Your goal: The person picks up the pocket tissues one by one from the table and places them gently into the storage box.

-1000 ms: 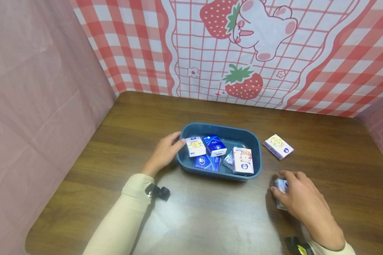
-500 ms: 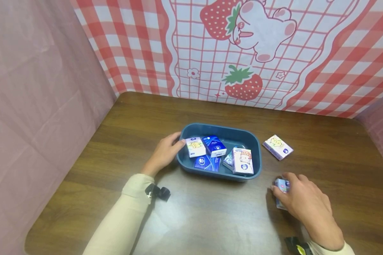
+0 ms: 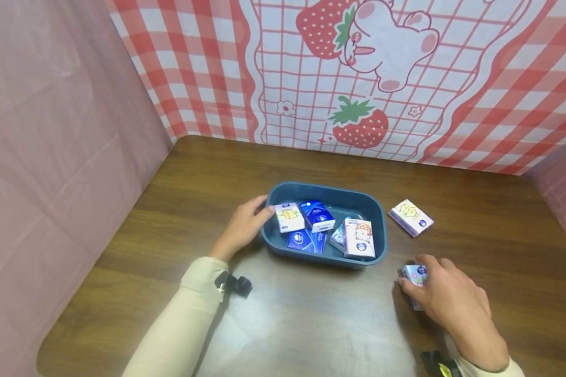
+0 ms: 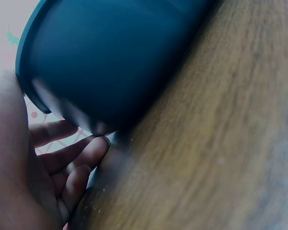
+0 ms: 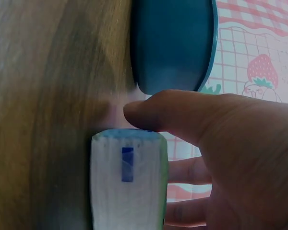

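A dark blue plastic bin (image 3: 330, 187) stands mid-table with several tissue packs inside. My left hand (image 3: 242, 226) holds its left end, thumb over the rim and fingers against the outer wall (image 4: 101, 62). At the right, my right hand (image 3: 453, 296) grips a light blue pocket tissue pack (image 3: 415, 275), thumb on its left side. The palm hides much of this pack from the head; the right wrist view shows its white end (image 5: 127, 182). In the bin lie a yellow-print pack (image 3: 290, 217), blue packs (image 3: 317, 214) and a pink-print pack (image 3: 359, 238).
Another tissue pack (image 3: 411, 217), white with a yellow print, lies on the wooden table (image 3: 207, 173) right of the bin. A strawberry-print checked cloth (image 3: 358, 120) hangs along the table's back edge. Pink fabric (image 3: 66, 157) hangs at the left.
The light blue tissue pack under my right hand has turned slightly, its far end shifting left. My left hand and the bin have stayed in place.
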The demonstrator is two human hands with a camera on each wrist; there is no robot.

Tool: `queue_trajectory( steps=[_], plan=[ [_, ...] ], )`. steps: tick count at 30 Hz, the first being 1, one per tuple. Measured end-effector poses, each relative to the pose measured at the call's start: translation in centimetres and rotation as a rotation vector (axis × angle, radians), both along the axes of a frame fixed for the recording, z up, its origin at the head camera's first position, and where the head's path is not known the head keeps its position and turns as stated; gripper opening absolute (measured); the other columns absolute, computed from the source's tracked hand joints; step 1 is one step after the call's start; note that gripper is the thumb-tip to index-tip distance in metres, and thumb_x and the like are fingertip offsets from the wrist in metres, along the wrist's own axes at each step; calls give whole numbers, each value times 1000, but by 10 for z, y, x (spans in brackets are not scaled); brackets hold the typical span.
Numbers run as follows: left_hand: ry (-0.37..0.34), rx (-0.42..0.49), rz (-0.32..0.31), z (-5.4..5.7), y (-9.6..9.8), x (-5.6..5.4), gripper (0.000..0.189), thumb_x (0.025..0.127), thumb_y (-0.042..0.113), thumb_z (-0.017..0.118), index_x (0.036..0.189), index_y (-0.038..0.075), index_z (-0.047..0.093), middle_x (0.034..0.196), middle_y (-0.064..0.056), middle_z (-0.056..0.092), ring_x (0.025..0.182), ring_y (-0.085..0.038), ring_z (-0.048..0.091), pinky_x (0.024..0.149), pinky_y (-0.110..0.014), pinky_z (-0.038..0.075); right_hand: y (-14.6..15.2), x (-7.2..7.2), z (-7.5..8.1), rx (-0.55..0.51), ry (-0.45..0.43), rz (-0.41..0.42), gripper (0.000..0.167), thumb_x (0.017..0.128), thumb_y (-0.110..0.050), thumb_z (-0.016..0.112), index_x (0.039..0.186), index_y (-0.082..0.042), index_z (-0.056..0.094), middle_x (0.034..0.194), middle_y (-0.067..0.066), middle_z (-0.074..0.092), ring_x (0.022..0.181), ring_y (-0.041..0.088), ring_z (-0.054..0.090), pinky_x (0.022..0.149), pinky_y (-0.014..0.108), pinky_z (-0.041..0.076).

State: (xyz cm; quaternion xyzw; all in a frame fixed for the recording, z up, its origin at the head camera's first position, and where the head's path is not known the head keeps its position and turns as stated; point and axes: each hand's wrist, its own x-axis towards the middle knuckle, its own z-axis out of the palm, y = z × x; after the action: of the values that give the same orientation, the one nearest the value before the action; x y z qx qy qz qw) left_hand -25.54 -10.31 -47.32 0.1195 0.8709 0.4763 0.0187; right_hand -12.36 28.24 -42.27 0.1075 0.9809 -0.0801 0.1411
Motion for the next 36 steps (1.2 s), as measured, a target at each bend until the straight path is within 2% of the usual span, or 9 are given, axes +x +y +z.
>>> queue_trajectory(
  steps=[7,13,20,36],
  plan=[
    [-1,-4,7,0,0,0,54,100,40,53,143,9,54,141,-12,57,131,-31,51,111,-50,38,-2,1,0,-19,29,22,82,83,-58,72,139,-3,48,121,33,51,93,43,53,69,63,48],
    [0,0,2,-1,0,-1,54,99,40,53,144,9,54,141,-13,57,130,-31,52,110,-51,38,-3,3,-2,-24,90,53,75,88,-57,67,137,-3,51,122,32,52,96,44,54,70,64,47],
    [2,-9,10,-2,-1,-1,54,99,41,53,144,10,55,140,-12,58,129,-30,53,110,-51,39,-4,2,-3,-23,86,54,72,92,-58,59,136,-2,52,122,33,51,98,46,54,73,66,47],
    [-7,-5,8,1,1,0,54,100,40,53,144,9,54,141,-13,57,130,-31,52,110,-51,38,-7,1,-4,-14,109,82,70,92,-56,60,134,0,54,119,32,53,95,44,55,73,65,49]
  ],
)
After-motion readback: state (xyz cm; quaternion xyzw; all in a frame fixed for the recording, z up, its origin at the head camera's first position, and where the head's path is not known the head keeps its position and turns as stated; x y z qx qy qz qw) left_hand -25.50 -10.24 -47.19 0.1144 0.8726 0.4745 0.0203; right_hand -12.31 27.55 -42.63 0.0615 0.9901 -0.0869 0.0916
